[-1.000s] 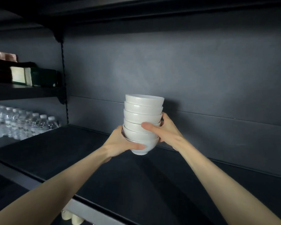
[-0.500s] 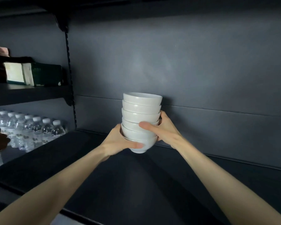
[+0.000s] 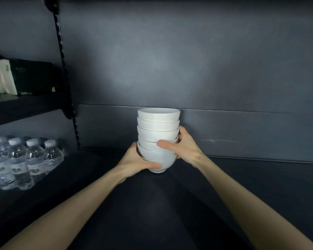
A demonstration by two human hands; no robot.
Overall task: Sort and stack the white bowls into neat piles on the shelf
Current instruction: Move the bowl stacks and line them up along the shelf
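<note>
Gripping a stack of white bowls from both sides, the left hand curls round the lowest bowl and the right hand wraps the middle ones. The stack is upright, near the back wall of the shelf; contact with the shelf surface cannot be confirmed. Water bottles stand well to the left, labels illegible. Print on the dark green box above is unreadable.

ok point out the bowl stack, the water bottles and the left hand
bowl stack point(image 3: 158, 124): head view, wall of the second bowl down
water bottles point(image 3: 18, 165): head view, body of a front bottle
left hand point(image 3: 132, 161): head view, back of the hand
</note>
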